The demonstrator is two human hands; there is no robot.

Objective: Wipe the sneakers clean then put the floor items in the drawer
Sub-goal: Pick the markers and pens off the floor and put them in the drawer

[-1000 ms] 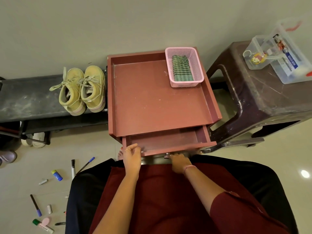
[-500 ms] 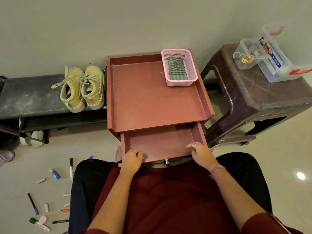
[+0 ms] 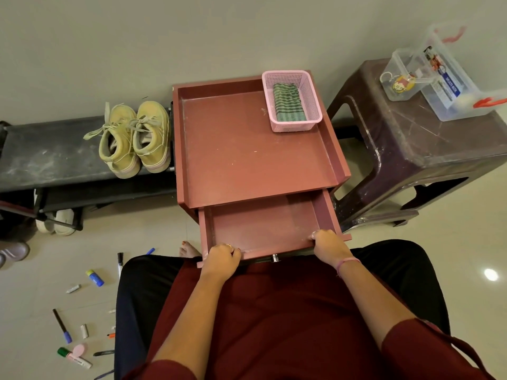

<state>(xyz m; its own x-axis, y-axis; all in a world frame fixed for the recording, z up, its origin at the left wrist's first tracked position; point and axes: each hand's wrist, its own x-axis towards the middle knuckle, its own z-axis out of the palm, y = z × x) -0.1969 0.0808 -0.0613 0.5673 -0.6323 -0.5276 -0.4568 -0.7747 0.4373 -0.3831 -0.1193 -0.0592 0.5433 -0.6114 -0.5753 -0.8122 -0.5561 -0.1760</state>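
Both hands are gripping the front edge of the drawer (image 3: 263, 229), the left hand (image 3: 220, 260) curling over its left end and the right hand (image 3: 329, 246) over its right end, and the drawer is standing pulled out and holding nothing visible. The sneakers (image 3: 134, 138) are sitting on the black bench (image 3: 41, 154) beside the red cabinet (image 3: 255, 149), and whether they have been wiped cannot be told. The markers and small items (image 3: 76, 333) are lying scattered on the floor, so stowing appears wholly outstanding; the green cloth (image 3: 289, 102) is resting in the pink basket (image 3: 315, 91).
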